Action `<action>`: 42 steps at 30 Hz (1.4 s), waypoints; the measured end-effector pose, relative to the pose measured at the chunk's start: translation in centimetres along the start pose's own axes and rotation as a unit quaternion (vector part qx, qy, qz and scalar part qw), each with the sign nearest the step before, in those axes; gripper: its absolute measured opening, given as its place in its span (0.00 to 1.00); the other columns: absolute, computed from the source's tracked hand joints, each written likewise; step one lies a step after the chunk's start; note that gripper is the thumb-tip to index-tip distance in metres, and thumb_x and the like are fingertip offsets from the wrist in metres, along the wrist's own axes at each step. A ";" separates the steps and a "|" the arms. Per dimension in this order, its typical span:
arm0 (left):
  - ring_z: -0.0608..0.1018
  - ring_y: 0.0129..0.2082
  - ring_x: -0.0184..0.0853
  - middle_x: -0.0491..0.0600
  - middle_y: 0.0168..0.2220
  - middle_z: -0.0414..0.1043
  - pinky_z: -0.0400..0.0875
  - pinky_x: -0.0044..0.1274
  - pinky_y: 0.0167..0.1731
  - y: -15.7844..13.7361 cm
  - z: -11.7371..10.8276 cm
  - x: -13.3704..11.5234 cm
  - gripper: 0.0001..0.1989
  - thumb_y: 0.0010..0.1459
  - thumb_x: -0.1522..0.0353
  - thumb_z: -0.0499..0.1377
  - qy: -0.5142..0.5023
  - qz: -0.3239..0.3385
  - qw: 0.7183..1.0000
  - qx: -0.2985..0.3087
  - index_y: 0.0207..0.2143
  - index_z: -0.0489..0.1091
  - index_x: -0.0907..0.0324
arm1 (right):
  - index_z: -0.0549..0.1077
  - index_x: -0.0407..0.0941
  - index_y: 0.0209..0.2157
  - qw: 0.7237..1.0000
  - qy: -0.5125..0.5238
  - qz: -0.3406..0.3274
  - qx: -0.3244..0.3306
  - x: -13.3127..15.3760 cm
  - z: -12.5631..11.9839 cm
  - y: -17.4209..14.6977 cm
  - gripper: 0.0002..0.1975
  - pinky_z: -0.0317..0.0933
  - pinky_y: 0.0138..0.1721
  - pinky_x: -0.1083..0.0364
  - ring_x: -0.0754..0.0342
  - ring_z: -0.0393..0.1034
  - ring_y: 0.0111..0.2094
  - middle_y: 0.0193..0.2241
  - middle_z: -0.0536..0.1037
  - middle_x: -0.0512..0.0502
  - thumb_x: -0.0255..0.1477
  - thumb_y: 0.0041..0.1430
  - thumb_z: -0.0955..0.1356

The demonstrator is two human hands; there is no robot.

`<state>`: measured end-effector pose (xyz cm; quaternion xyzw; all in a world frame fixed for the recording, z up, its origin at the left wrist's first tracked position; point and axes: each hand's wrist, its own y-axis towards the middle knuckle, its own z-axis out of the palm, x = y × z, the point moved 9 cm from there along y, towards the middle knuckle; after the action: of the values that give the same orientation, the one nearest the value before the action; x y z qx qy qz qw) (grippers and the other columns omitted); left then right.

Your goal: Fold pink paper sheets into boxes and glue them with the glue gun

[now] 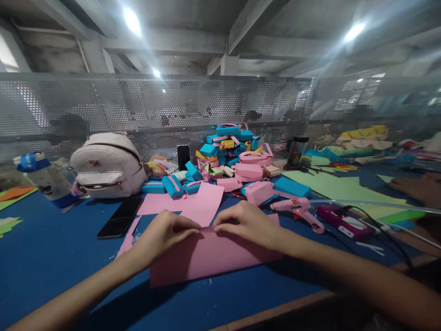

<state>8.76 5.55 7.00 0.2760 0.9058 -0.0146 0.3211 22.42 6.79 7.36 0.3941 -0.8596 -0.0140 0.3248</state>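
Note:
A sheet of pink paper (206, 257) lies on the blue table (44, 271) right in front of me. My left hand (168, 236) pinches its far edge between thumb and fingers. Close beside it, my right hand (243, 225) pinches the same edge, a short gap apart from the left. Behind my hands rest more pink sheets (203, 204). A pink glue gun (301, 211) with a small red light lies to the right of my right hand. Whether the edge is folded between my fingers I cannot tell.
A pile of blue and pink paper boxes (248, 172) stands behind the sheets. On the left are a black phone (120, 218), a white backpack (106, 168) and a bottle (48, 179). A purple power strip (344, 223) with cables and another person's hand (418, 188) are at right.

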 end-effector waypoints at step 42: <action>0.82 0.31 0.36 0.47 0.36 0.81 0.73 0.20 0.30 -2.6 -3.3 0.1 0.10 0.59 0.66 0.59 0.088 0.041 0.991 -0.090 0.40 0.79 0.54 | 0.77 0.44 0.32 0.998 0.037 -0.015 -0.041 0.6 -2.8 -0.5 0.02 0.61 0.33 0.59 0.56 0.73 0.30 0.28 0.79 0.50 0.28 0.57 0.70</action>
<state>5.51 4.07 9.20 0.2836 0.9159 0.1041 0.2643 24.12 6.67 9.75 0.3931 -0.8400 -0.0398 0.3719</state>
